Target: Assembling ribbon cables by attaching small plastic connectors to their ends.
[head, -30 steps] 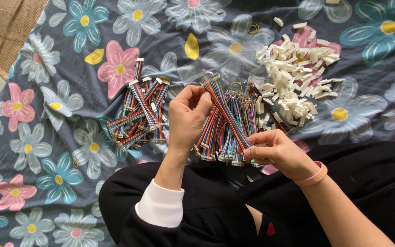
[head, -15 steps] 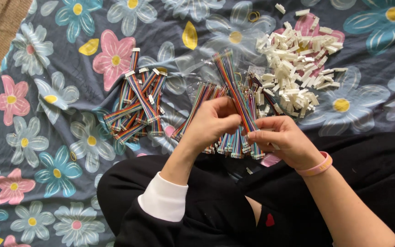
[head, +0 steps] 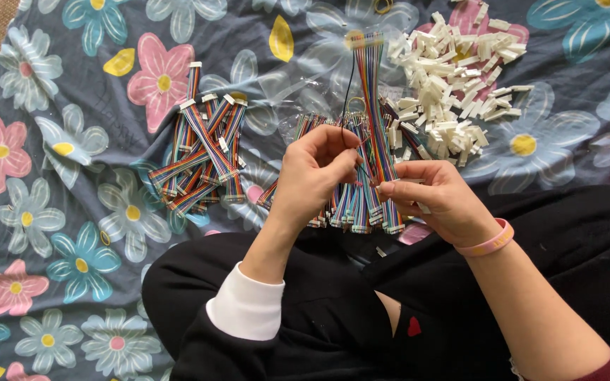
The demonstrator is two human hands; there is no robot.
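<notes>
Mid-step on 1 ribbon cable (head: 373, 99), upright between both hands: right hand (head: 435, 201) pinching its lower end, left hand (head: 313, 173) pinching alongside. Next, probably: steady, aligned grip.

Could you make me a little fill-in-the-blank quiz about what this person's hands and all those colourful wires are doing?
1. The right hand pinches a flat rainbow-coloured ribbon cable that points ____ from the person.
2. The heap of small white plastic connectors lies on the ____-patterned cloth.
3. The pink silicone wristband sits on the ____ wrist.
4. The left hand wears a black sleeve with a ____ cuff.

Missing words: away; flower; right; white
</notes>
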